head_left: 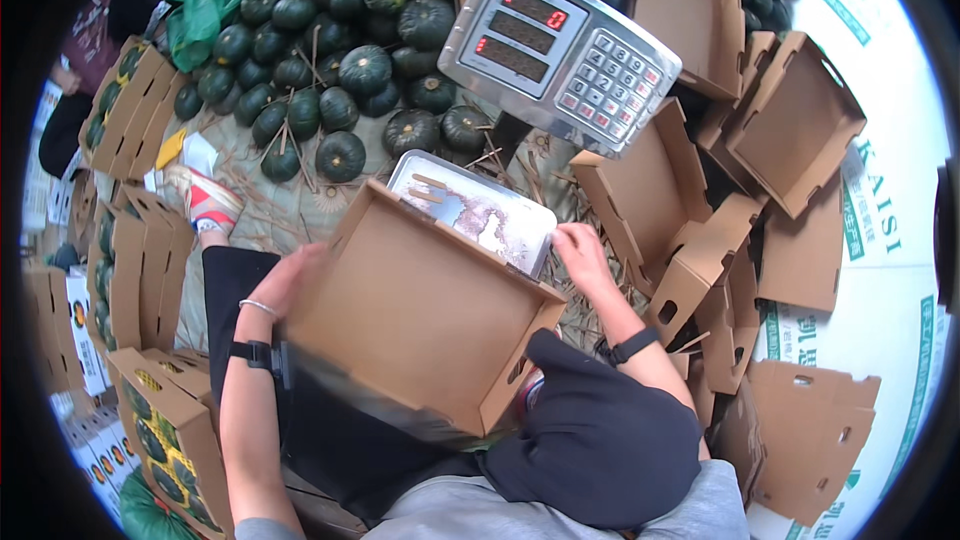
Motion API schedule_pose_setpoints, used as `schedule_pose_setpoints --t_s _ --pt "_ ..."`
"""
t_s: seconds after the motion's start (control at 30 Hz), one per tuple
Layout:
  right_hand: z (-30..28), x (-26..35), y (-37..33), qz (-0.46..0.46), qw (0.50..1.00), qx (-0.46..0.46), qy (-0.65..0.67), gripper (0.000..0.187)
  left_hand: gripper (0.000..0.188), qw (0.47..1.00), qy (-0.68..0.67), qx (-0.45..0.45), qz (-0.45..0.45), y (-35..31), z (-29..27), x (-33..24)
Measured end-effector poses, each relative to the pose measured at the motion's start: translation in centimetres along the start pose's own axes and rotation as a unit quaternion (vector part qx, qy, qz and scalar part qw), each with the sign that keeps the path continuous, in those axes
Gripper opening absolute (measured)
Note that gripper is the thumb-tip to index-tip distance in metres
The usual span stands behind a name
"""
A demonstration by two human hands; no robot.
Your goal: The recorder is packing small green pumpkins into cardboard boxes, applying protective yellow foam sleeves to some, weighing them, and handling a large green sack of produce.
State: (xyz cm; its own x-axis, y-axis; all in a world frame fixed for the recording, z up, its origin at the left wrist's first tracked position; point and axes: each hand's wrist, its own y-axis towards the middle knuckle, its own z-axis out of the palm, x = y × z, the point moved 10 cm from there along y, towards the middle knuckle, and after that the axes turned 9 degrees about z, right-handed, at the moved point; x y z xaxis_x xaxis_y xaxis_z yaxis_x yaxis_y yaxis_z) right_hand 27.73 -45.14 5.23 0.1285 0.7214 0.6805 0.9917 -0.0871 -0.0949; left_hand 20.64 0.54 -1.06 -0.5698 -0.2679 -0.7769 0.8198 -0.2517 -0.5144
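An open, shallow cardboard box (pixel 430 310), seen from above with nothing inside, tilts over my lap. My left hand (pixel 292 280), slightly blurred, is closed on the box's left side, and its fingertips are partly hidden. The box's far edge overlaps the near part of a digital scale's metal weighing plate (pixel 500 202), which is wet or stained and has small cardboard scraps on it. At the plate's right corner, the bent fingers of my right hand (pixel 582 252) close on its rim. Above the plate stands the scale's display and keypad (pixel 560 50), with red lit digits.
Dark green pumpkins (pixel 365 70) lie heaped beyond the scale. Several empty cardboard boxes (pixel 795 125) are piled at the right. Filled boxes (pixel 165 440) of pumpkins stand along the left. At the far left, another person (pixel 100 20) is beside a green bag (pixel 215 5).
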Motion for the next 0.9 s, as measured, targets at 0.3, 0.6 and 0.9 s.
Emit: schedule_pose_setpoints --t_s 0.3,0.6,0.9 --pt "13.9 -6.0 -3.0 0.337 0.722 0.234 0.557 0.056 0.074 0.996 -0.039 -0.033 -0.076 0.5 -0.7 2.1" --pt "9.7 -6.2 2.6 0.342 0.754 0.158 0.538 0.045 0.051 0.993 -0.066 -0.088 -0.046 2.9 0.7 1.3" --pt "-0.1 -11.2 -0.8 0.185 0.951 0.046 0.244 0.034 0.049 0.967 0.233 -0.099 0.031 11.2 -1.4 -0.4"
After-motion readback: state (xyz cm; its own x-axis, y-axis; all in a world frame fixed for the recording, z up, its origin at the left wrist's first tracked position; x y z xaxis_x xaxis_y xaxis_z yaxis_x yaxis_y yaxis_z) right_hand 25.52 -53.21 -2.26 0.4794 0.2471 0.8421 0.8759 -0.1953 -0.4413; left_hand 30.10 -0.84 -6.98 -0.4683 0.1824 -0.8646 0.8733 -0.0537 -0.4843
